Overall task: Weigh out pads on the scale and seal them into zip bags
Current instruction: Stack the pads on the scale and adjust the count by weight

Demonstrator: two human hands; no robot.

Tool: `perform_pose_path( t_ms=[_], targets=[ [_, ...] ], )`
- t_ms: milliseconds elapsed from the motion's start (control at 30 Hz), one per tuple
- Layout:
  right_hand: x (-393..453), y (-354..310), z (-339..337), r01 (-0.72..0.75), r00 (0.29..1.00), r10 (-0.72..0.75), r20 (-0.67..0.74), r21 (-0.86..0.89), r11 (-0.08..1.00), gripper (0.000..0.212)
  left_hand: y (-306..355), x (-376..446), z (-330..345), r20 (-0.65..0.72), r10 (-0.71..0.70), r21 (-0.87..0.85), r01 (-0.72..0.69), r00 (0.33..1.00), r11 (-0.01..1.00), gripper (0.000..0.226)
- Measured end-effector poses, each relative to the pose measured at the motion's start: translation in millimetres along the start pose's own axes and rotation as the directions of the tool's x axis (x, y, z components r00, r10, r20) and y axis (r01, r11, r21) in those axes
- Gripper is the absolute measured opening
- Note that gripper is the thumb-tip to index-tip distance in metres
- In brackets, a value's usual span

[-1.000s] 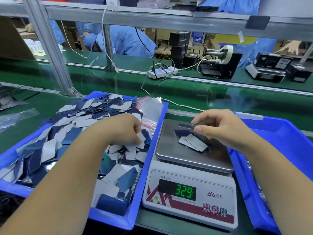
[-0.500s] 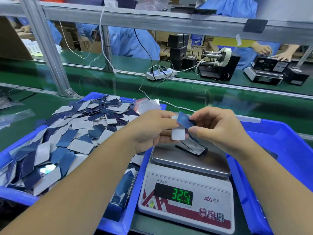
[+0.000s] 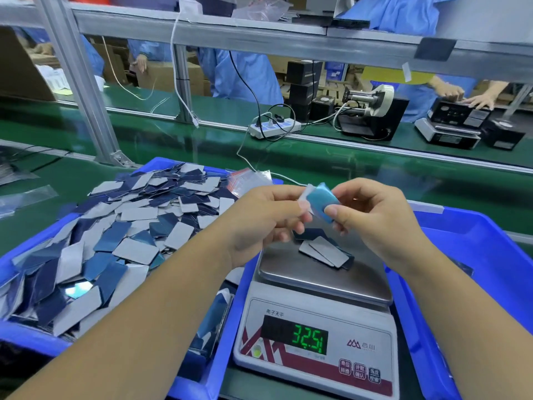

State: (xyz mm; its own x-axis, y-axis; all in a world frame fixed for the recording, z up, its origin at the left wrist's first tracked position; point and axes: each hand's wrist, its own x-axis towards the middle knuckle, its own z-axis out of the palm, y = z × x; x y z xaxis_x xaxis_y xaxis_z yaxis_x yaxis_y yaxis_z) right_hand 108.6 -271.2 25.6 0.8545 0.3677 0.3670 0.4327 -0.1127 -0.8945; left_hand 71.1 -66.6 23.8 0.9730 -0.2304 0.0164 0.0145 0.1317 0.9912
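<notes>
— Blue pad (image 3: 321, 204) pinched between both hands, left hand (image 3: 266, 219) and right hand (image 3: 375, 217), above the scale (image 3: 317, 327).

— Where's the rest?

— I see a few on the pan (image 3: 326, 252), a heap in the left bin (image 3: 230, 327). Display (image 3: 308, 339) reads 32.51.

Held pad (image 3: 321, 204) now shows its light-blue face.

A green matte worktop (image 3: 86, 180) carries a blue plastic tray heaped with pads (image 3: 31, 339), a white digital scale (image 3: 314, 353) just right of it, and another blue plastic tray (image 3: 490, 255) at far right.
</notes>
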Motion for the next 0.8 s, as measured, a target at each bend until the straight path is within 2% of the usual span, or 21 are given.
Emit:
perform_pose_path(
  t_ms=[133,233,267,333,400,467,533,633,800],
  targets=[
    [0.2,2.6,-0.3,-0.014,1.000,0.014,0.007,-0.044,0.999,0.015,-1.6,-1.2,-4.6,0.084,-0.054,0.019,0.052,0.995,0.998,0.025],
    [2.0,3.6,-2.8,-0.040,0.999,0.042,0.035,-0.040,0.998,0.021,-2.2,-1.9,-6.9,0.108,-0.045,0.090,0.035,0.993,0.995,0.026],
    [2.5,3.8,-4.9,-0.058,0.997,0.061,0.053,-0.052,0.997,0.025,-1.6,-1.8,-8.3,0.079,-0.034,0.165,0.021,0.996,0.986,0.026],
    [2.5,4.5,-10.2,-0.077,0.990,0.094,0.107,-0.154,0.985,0.029,0.6,0.4,-14.8,-0.065,0.005,0.299,0.015,0.998,0.954,0.024],
    [1.4,4.6,-13.7,-0.081,0.973,0.146,0.176,-0.333,0.940,0.027,2.8,2.4,-26.6,-0.219,0.038,0.321,0.035,0.975,0.946,0.022],
    [0.2,6.0,-14.1,-0.046,0.964,0.173,0.200,-0.515,0.856,0.022,3.7,2.0,-39.5,-0.310,0.041,0.343,0.071,0.950,0.937,0.021],
    [-0.5,6.9,-14.2,-0.041,0.969,0.179,0.170,-0.603,0.797,0.015,4.0,-0.9,-51.2,-0.385,0.047,0.459,0.147,0.922,0.876,0.016],
    [-0.2,9.0,-16.0,-0.076,0.972,0.197,0.127,-0.622,0.779,0.013,1.7,-4.3,-66.4,-0.459,0.058,0.624,0.275,0.887,0.731,0.012],
    [-0.3,7.2,-15.6,-0.051,0.985,0.142,0.095,-0.627,0.778,0.009,-1.4,-8.9,-67.8,-0.437,-0.038,0.786,0.402,0.899,0.469,0.010]
  ],
)
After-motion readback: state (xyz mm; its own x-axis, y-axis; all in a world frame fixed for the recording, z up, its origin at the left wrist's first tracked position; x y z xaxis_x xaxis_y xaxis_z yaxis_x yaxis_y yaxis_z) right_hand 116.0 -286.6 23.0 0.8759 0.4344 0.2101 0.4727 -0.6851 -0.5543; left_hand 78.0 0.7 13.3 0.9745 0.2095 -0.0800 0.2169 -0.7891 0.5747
